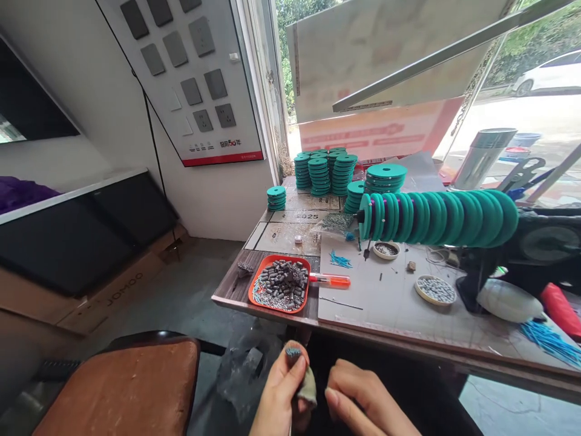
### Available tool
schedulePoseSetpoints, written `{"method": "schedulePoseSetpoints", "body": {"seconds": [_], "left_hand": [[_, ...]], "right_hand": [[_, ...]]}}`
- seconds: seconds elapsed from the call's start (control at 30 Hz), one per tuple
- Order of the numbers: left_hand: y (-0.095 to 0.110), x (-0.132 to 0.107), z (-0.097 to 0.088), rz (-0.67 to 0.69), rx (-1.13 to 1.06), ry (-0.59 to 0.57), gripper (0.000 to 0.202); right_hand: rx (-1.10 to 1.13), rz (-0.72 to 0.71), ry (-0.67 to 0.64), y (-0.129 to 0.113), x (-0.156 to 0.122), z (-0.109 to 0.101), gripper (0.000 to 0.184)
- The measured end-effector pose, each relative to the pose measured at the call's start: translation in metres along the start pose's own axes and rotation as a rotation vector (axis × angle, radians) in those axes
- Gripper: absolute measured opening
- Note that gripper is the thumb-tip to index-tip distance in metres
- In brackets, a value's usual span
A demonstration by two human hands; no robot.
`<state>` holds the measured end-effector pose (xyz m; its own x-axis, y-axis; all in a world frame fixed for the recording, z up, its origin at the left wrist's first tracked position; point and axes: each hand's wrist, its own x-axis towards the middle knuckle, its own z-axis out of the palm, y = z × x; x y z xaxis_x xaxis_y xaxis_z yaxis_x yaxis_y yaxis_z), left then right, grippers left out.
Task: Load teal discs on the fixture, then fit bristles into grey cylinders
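Both my hands are low in front of me, below the table's front edge. My left hand (278,395) is closed around a small bundle of thin blue-tipped pieces (293,352) wrapped in a grey cloth (309,385). My right hand (363,399) sits beside it with its fingers curled and touching the cloth; what it pinches, if anything, is hidden. Above on the table (236,289) lies a red tray (254,284) of small dark metal cylinders. A horizontal rod carries a row of green discs (438,217).
Stacks of green discs (324,171) stand at the table's far side. Two small round dishes (434,289) of tiny parts, an orange pen (330,280) and blue wire pieces (549,340) lie on the grey mat. A brown stool seat (122,387) is at my left.
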<state>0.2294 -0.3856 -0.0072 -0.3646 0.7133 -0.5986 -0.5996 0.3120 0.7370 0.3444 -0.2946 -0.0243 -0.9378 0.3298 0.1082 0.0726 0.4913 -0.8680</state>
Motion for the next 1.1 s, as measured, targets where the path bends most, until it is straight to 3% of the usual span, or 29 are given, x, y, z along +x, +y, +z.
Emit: {"method": "schedulePoseSetpoints", "body": {"seconds": [0.13,0.23,0.33,0.53,0.87,1.1], "left_hand": [[0.002,-0.001,-0.003,-0.023,0.017,-0.066,0.040],[-0.002,-0.001,-0.002,-0.020,0.038,-0.022,0.038],[-0.006,-0.001,-0.001,0.008,0.078,0.039,0.047],[-0.006,-0.001,0.003,0.056,0.018,0.030,0.042],[-0.011,-0.002,0.005,0.059,-0.055,0.181,0.049],[-0.010,-0.002,0.006,0.049,-0.067,0.184,0.056]], "right_hand": [[0.070,0.086,-0.053,-0.001,0.002,0.000,0.062],[0.085,0.101,-0.088,-0.002,0.004,0.001,0.060],[0.074,0.108,-0.083,-0.002,0.003,0.002,0.059],[0.078,0.019,-0.039,0.008,0.003,0.007,0.057],[0.135,0.040,-0.084,0.016,0.004,0.012,0.050],[0.045,0.054,0.018,0.020,0.007,0.013,0.058]]}}
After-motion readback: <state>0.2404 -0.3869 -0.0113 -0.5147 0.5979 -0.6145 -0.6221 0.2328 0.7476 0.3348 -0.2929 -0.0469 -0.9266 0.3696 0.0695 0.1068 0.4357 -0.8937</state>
